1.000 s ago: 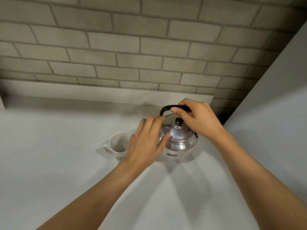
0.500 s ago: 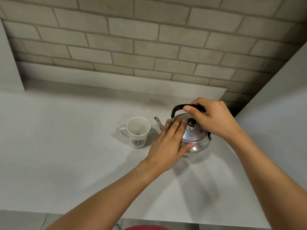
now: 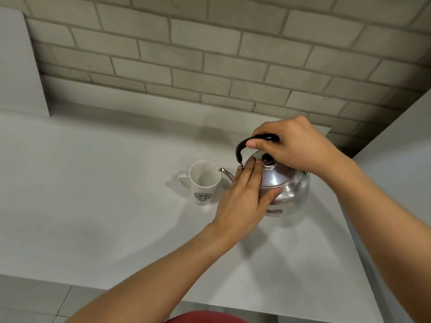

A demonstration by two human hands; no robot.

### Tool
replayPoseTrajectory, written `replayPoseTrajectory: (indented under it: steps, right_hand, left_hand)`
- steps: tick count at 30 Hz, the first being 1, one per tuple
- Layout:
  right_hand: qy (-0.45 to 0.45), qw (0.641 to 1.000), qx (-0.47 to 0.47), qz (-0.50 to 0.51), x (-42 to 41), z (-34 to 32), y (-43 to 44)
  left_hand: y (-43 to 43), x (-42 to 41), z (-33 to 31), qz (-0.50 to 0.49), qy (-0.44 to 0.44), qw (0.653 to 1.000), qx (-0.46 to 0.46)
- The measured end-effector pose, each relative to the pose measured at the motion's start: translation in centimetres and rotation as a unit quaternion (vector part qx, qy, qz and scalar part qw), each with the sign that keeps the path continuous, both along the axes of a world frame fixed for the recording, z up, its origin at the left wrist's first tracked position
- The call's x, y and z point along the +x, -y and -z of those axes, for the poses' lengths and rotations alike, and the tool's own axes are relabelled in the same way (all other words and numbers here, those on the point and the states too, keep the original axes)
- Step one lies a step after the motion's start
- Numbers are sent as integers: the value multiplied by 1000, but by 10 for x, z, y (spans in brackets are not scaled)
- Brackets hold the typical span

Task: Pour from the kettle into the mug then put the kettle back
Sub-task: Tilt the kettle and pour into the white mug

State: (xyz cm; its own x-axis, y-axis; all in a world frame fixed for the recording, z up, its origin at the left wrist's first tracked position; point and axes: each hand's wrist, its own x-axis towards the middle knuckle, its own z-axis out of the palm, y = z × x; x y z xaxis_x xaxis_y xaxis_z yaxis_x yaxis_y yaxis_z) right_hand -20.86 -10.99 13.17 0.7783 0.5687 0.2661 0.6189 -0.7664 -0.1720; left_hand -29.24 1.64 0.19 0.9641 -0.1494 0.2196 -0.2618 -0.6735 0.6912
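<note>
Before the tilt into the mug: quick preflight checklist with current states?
1. Right hand wrapped around the black handle: ok.
2. Left hand flat on the kettle, fingers on the lid beside the knob: ok.
3. Spout tip at the rim of the mug: ok.
4. Mug upright, opening up, inside looks empty: ok.
5. Kettle lifted clear of the counter: ok; its shadow shows beneath it.
6. Water level in the kettle: cannot tell, lid shut.
</note>
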Motion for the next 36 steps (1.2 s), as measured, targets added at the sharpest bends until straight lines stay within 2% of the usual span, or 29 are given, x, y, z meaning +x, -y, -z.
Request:
replayPoseTrajectory:
  steps: [5, 20, 36]
  right_hand:
    - [-34, 998, -48, -13, 4, -6, -21]
    - [-18, 990, -139, -24, 2, -29, -51]
    - [-8, 983, -183, -13, 3, -39, -54]
  left_hand:
    - [-8, 1, 0, -5, -2, 998, -57]
    - [-4, 6, 1, 6, 31, 980, -197]
    - [3, 6, -5, -8, 34, 974, -226]
